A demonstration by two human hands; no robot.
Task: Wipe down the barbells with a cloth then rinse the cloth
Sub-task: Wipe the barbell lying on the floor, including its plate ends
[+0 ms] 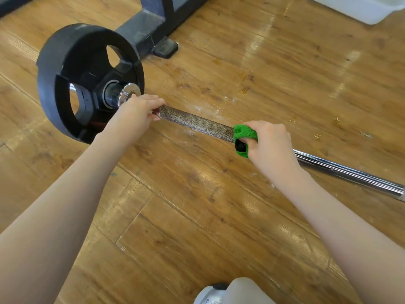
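A barbell lies across the wooden floor, its knurled grip section (197,123) running from centre left toward the right, where it becomes a smooth chrome shaft (350,172). A black weight plate (72,69) stands upright on its left end. My left hand (135,113) grips the bar just beside the plate's chrome collar. My right hand (269,141) is closed around a green cloth (243,133) that wraps the bar at the right end of the knurling.
A dark metal machine base (149,25) with a rubber foot stands behind the plate. A white plastic tub (361,7) sits at the top right. A light shoe and knee (232,290) show at the bottom edge.
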